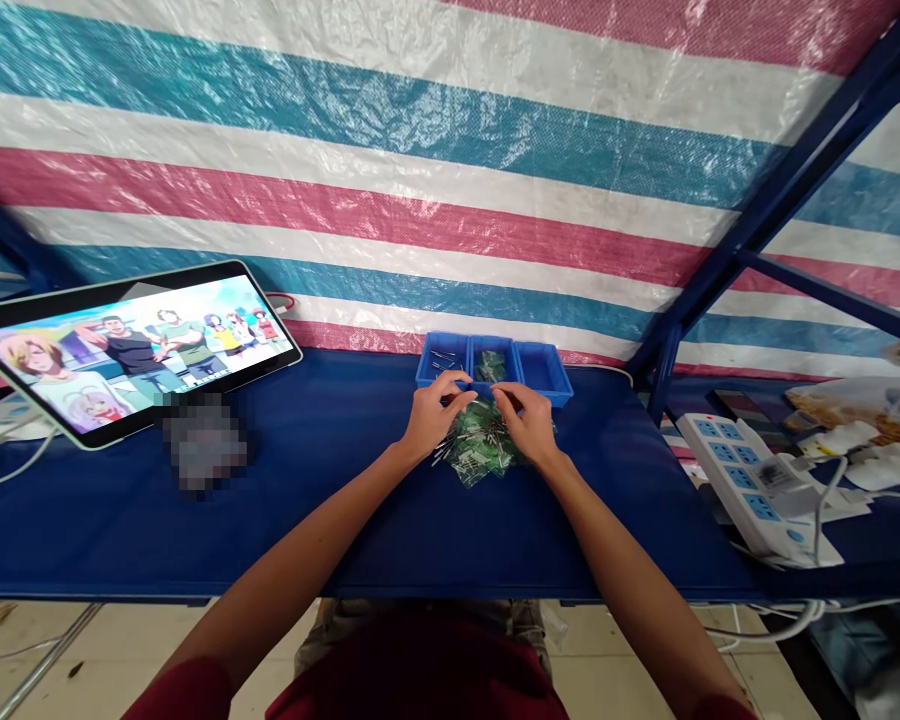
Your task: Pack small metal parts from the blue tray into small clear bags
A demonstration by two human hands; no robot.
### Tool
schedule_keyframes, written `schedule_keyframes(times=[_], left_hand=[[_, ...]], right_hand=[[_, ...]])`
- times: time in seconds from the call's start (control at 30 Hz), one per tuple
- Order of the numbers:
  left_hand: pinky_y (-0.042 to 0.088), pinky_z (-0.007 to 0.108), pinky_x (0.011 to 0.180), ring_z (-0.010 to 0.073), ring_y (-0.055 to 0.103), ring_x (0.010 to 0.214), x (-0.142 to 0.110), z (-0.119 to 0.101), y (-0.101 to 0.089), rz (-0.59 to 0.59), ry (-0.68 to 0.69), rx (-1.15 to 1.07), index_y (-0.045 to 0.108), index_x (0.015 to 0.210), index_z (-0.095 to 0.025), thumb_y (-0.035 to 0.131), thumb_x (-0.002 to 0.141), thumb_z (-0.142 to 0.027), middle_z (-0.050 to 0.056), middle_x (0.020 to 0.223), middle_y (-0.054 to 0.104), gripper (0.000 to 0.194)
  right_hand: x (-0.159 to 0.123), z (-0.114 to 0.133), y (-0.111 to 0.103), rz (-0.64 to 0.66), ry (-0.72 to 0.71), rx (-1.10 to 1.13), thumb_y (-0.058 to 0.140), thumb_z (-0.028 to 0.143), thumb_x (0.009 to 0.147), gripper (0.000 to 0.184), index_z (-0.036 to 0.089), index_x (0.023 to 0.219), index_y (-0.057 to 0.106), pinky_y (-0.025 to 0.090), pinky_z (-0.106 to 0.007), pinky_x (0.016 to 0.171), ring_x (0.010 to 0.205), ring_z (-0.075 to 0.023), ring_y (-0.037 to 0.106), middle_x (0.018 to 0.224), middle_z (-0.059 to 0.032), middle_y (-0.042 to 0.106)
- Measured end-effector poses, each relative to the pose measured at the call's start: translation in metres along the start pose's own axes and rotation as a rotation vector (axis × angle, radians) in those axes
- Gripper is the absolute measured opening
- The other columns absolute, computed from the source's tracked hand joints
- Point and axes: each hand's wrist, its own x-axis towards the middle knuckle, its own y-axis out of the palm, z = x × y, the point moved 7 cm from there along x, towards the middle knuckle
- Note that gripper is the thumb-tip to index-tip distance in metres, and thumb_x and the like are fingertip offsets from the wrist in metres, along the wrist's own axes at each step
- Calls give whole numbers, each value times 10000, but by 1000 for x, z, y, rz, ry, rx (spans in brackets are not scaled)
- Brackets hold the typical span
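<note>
Left hand [429, 418] and right hand [532, 422] have fingertips drawn in over green packets [472, 458], can't tell if gripping anything; blue bins [543, 370] sit close, probably for short reach.

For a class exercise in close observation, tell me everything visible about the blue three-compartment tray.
The blue tray, seemingly plastic, sits upright on the table, its three open compartments side by side. Slim pieces lie in the left one, green material in the middle. The left hand and right hand partly hide its front; contact is unclear.
</note>
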Motion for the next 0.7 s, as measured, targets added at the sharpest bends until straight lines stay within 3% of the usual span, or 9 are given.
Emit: schedule_keyframes(times=[0.17,0.33,0.53,0.7], left_hand=[[413,209,487,91,487,425,-1,1,1,-23,-30,-58,600,1075,-173,585,875,-415,-57,501,560,314],[395,195,441,76,454,391,-2,0,8,10,-28,-177,607,1096,-164,601,863,-422,-52,505,569,348],[468,230,612,131,600,624,2,-3,-1,-52,79,-64,676,808,-156,613,849,-429,27,711,670,283],[404,228,581,115,535,570,3,-3,-3,-41,114,84,652,699,-151,549,889,-436,9,627,621,357]], right_hand=[[-2,10,12,124,-112,17,523,385,918,257,197,943,696,456,-276,592,637,-158,564,750,-42,641],[-3,9,13,124,-124,-1,497,374,938,260,194,870,672,440,-278,604,626,-155,549,740,-41,628],[0,4,8,103,-93,-8,440,352,966,279,185,839,625,442,-286,667,684,-165,583,771,-50,647],[-1,0,11,124,-38,14,453,389,954,286,191,847,630,446,-280,634,638,-153,578,781,-44,663]])
